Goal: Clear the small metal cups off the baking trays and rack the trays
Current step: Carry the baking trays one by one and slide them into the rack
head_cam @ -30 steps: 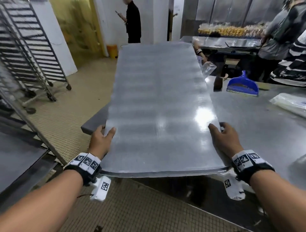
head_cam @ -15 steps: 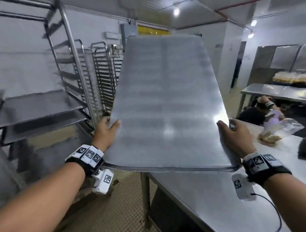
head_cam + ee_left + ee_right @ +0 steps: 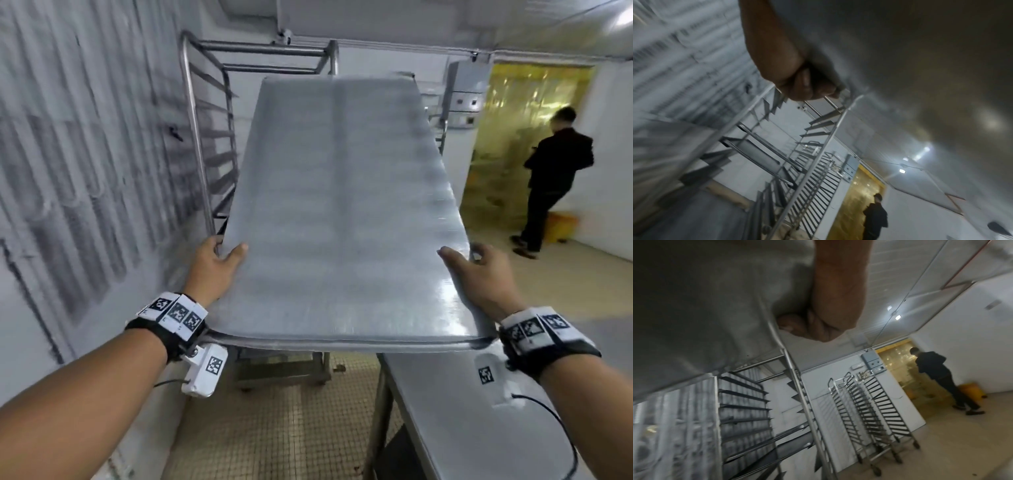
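I carry a long bare metal baking tray [image 3: 339, 212] level in front of me, with no cups on it. My left hand [image 3: 219, 260] grips its left edge, thumb on top and fingers curled under the rim [image 3: 807, 84]. My right hand [image 3: 476, 274] grips the right edge the same way, its fingers curled beneath the tray [image 3: 818, 324]. The tray's far end points at a tall steel rack [image 3: 212, 137] with angled runners. That rack [image 3: 748, 402] holds a few dark trays on its lower runners.
A steel table [image 3: 462, 411] stands low on my right. A second loaded rack [image 3: 68, 154] blurs past close on my left. Empty wheeled racks [image 3: 869, 410] stand by the far wall. A person in black [image 3: 548, 178] stands by the yellow doorway, on tiled floor.
I have turned left from the table toward the racks, carrying the tray along. Both hands keep the same hold on its edges. The tall rack is now straight ahead.
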Demonstrator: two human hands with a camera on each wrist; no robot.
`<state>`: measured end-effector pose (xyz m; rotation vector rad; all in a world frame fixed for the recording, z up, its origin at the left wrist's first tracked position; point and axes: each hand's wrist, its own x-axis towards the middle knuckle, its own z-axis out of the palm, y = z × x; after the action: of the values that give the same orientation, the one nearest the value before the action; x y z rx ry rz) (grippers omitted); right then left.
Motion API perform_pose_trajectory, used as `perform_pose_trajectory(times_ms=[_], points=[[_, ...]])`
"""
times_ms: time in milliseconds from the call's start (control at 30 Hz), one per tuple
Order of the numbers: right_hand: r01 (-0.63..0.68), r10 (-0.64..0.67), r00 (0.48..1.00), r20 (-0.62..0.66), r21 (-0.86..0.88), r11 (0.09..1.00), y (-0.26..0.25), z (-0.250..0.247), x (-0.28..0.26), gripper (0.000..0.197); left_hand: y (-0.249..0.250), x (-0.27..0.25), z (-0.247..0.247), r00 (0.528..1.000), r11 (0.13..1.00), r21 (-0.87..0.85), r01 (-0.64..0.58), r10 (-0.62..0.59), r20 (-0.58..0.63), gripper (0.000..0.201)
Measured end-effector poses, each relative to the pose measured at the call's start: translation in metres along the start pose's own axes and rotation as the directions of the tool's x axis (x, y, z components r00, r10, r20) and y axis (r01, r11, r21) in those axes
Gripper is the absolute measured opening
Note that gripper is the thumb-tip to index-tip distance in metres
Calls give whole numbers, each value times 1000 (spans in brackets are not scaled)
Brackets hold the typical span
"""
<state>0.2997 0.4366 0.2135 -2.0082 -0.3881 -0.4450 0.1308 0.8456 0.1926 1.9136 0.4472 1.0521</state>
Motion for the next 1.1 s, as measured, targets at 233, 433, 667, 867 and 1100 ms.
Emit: perform_pose_trajectory(times_ms=[233,433,667,867,1100], points=[[83,-96,983,159,87,993,-1,59,6,56,-10,-31,-70,992,994,71,87,-80,-99,41],[119,-137,961,240,88,989,-22,81,-8,22,-25,-44,-104,984,977,150,150,-132,-121,49],[91,-92,942,322,16,996,-11,101,-8,41,-45,-55,-111,968,954,173,247,-234,-88,42],[17,4,935,355,-57,998,2,105,-24,49,-69,-67,-107,958,938,196,287,-282,-50,41],[-36,65,922,383,-81,996,14,102,-40,49,-67,-79,-100,947,921,229,316,-320,-18,32]])
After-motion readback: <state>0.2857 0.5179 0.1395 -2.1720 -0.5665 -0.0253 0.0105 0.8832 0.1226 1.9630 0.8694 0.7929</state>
